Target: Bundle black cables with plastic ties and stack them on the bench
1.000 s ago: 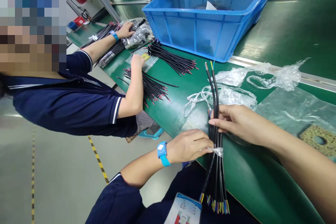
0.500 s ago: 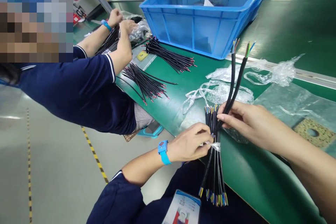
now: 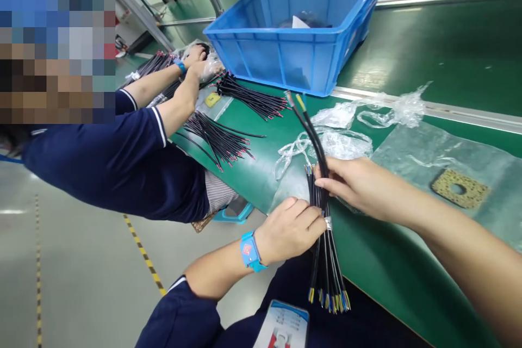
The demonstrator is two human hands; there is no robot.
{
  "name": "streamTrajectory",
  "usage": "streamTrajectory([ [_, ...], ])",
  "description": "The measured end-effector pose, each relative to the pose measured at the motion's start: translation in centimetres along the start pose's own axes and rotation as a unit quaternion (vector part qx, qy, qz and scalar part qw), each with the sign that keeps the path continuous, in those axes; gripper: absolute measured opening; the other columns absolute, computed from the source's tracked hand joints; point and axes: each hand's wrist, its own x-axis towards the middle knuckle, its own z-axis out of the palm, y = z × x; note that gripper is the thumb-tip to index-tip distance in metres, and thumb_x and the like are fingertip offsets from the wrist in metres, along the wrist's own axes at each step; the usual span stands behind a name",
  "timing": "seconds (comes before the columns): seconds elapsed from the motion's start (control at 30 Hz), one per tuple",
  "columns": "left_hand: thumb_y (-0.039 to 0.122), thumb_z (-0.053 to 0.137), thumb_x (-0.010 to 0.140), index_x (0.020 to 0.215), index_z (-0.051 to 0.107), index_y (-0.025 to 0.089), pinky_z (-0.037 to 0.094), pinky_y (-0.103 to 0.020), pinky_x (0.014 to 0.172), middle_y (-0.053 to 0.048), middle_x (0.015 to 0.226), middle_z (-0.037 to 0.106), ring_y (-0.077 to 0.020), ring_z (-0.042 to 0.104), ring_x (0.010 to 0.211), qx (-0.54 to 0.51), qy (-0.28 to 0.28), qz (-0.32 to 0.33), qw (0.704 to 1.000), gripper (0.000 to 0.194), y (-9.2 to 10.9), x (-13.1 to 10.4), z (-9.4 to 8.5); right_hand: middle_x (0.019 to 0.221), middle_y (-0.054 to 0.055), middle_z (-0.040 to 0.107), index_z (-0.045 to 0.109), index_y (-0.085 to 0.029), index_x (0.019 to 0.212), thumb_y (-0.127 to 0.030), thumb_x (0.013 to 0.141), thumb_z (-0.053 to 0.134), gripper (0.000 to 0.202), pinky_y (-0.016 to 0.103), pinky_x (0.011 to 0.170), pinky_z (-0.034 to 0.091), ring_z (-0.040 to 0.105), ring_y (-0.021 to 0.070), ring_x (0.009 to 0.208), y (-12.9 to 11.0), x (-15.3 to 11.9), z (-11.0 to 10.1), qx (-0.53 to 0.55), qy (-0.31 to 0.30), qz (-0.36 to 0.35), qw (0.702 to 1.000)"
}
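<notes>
A bundle of black cables (image 3: 327,261) with coloured wire ends hangs over the front edge of the green table (image 3: 391,266). My left hand (image 3: 291,228), with a blue wrist strap, grips the bundle at its taped band. My right hand (image 3: 359,187) pinches two longer black cables (image 3: 310,125) that stick up and lean left above the bundle's top.
A blue crate (image 3: 285,49) stands at the back. Crumpled clear plastic (image 3: 338,141) and a flat plastic bag (image 3: 440,174) lie to the right. A co-worker's hands (image 3: 198,65) work at the left among several piles of black cables (image 3: 220,138).
The two long cables in my right hand have swung from leaning right to leaning left. The co-worker's hands have stayed by the plastic-wrapped cables at the far left.
</notes>
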Motion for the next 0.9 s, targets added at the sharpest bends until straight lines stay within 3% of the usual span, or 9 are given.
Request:
streamTrajectory([
  [0.1,0.010,0.052,0.100,0.090,0.058,0.019,0.042,-0.034,0.071,-0.002,0.089,0.075,-0.0172,0.063,0.080,-0.055,0.009,-0.039,0.998,0.014,-0.1,-0.3,0.2,0.081,0.002,0.071,0.061,-0.023,0.095,-0.033,0.100,0.054,0.013,0.030,0.064,0.039,0.060,0.0176,0.068,-0.6,0.6,-0.1,-0.015,-0.005,-0.009,1.000],
  [0.17,0.014,0.053,0.100,0.096,0.053,0.021,0.044,-0.034,0.076,-0.001,0.091,0.076,-0.0172,0.065,0.083,-0.183,-0.025,-0.107,0.977,0.008,-0.9,-0.4,0.4,0.079,0.001,0.070,0.061,-0.022,0.091,-0.028,0.098,0.058,0.009,0.030,0.064,0.038,0.059,0.0167,0.067,-1.0,1.1,-0.2,-0.006,-0.023,-0.004,1.000],
  [0.27,0.027,0.063,0.099,0.098,0.042,0.024,0.049,-0.035,0.082,-0.002,0.093,0.075,-0.0173,0.069,0.085,-0.443,-0.086,-0.209,0.868,0.021,-2.1,-0.5,0.6,0.073,-0.001,0.067,0.060,-0.022,0.086,-0.024,0.096,0.062,0.011,0.030,0.064,0.038,0.059,0.0162,0.066,-1.2,1.7,-0.3,0.008,-0.058,0.015,0.998],
  [0.33,0.029,0.068,0.097,0.097,0.037,0.025,0.052,-0.034,0.081,-0.003,0.094,0.074,-0.0161,0.068,0.084,-0.549,-0.096,-0.241,0.795,0.031,-2.6,-0.6,0.9,0.072,-0.001,0.066,0.059,-0.022,0.083,-0.024,0.096,0.065,0.015,0.030,0.064,0.038,0.059,0.0163,0.065,-1.2,1.9,-0.2,0.019,-0.066,0.029,0.997],
  [0.4,0.028,0.070,0.095,0.097,0.035,0.025,0.052,-0.032,0.080,-0.003,0.094,0.071,-0.0148,0.066,0.084,-0.586,-0.086,-0.260,0.763,0.035,-2.5,-0.8,1.4,0.070,-0.002,0.066,0.058,-0.022,0.080,-0.024,0.095,0.066,0.018,0.030,0.063,0.038,0.060,0.0166,0.065,-1.0,1.9,0.0,0.035,-0.067,0.049,0.996],
  [0.47,0.028,0.072,0.094,0.097,0.035,0.025,0.052,-0.031,0.080,-0.002,0.093,0.070,-0.0140,0.065,0.083,-0.597,-0.070,-0.271,0.752,0.037,-2.3,-1.0,1.9,0.064,-0.002,0.066,0.056,-0.022,0.077,-0.023,0.095,0.066,0.021,0.030,0.062,0.040,0.063,0.0170,0.063,-0.8,1.8,0.2,0.049,-0.072,0.074,0.993],
  [0.6,0.031,0.074,0.093,0.102,0.039,0.024,0.053,-0.032,0.081,-0.003,0.093,0.072,-0.0150,0.067,0.083,-0.595,-0.045,-0.276,0.753,0.037,-2.2,-1.1,2.1,0.063,-0.002,0.068,0.056,-0.023,0.080,-0.027,0.097,0.061,0.019,0.030,0.063,0.044,0.068,0.0180,0.062,-0.3,1.2,0.7,0.065,-0.045,0.111,0.991],
  [0.8,0.031,0.062,0.101,0.106,0.056,0.019,0.055,-0.034,0.086,-0.006,0.100,0.073,-0.0174,0.070,0.090,-0.462,-0.069,-0.221,0.856,0.014,-2.9,-1.0,0.8,0.071,0.000,0.072,0.064,-0.023,0.095,-0.040,0.096,0.056,0.019,0.032,0.066,0.050,0.074,0.0217,0.067,0.5,-0.6,2.1,0.114,0.074,0.114,0.984],
  [0.9,0.028,0.059,0.099,0.106,0.055,0.019,0.058,-0.034,0.084,-0.006,0.099,0.073,-0.0176,0.071,0.088,-0.428,-0.069,-0.197,0.880,0.012,-3.0,-1.1,0.8,0.072,0.001,0.072,0.065,-0.023,0.098,-0.051,0.095,0.055,0.030,0.035,0.068,0.052,0.075,0.0243,0.069,0.9,-1.2,2.8,0.120,0.115,0.114,0.980],
])
